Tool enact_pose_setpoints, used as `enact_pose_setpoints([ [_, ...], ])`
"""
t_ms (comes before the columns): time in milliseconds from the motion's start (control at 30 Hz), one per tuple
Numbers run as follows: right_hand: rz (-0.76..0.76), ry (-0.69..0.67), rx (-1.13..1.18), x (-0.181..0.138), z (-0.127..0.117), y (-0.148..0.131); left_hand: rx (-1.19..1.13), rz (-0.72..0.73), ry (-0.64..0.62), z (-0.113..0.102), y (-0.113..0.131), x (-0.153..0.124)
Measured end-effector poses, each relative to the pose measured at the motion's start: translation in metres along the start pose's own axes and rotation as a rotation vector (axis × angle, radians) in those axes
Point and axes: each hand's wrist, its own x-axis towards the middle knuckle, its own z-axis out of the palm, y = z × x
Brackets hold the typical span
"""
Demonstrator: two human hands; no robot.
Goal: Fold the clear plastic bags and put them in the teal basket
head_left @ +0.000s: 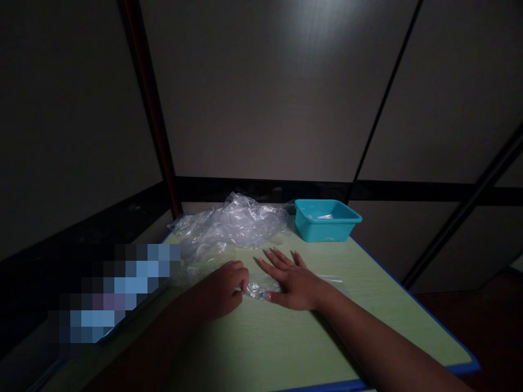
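A small clear plastic bag (255, 291) lies crinkled on the pale green table between my hands. My right hand (296, 284) rests flat across it, fingers spread and palm down; a see-through strip with a bright edge sticks out beyond the wrist. At the bag's left end, my left hand (227, 288) is closed, with thumb and fingers curled in a pinch on the plastic. The exact grip is partly hidden by the fingers. Behind my left hand spreads a large heap of clear plastic (241, 220), loose and wrinkled.
A turquoise plastic basket (327, 237) stands at the table's back right corner with something pale or clear inside. The green tabletop (261, 348) has a blue edge. A blurred-out bluish object (131, 286) lies along the left side. Dark-framed panels (261, 109) rise behind the table.
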Motion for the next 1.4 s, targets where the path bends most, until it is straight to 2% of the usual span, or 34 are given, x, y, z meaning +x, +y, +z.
enact_pose_setpoints([
  [533,-0.008,-0.002,-0.016,0.000,0.000,0.001,-0.001,-0.065,-0.079,-0.013,0.007,-0.001],
  [733,-0.009,0.004,-0.012,0.000,0.000,0.001,-0.033,-0.065,-0.054,-0.013,0.007,-0.003],
  [933,-0.010,0.009,-0.011,0.000,0.001,0.001,-0.008,-0.054,0.007,-0.002,0.006,0.000],
  [1100,-0.007,0.000,-0.011,0.001,0.001,0.001,0.011,-0.034,0.013,0.002,0.002,0.003],
  [1400,0.000,0.002,-0.008,0.000,0.000,0.000,-0.019,-0.023,-0.018,-0.005,0.008,0.004],
])
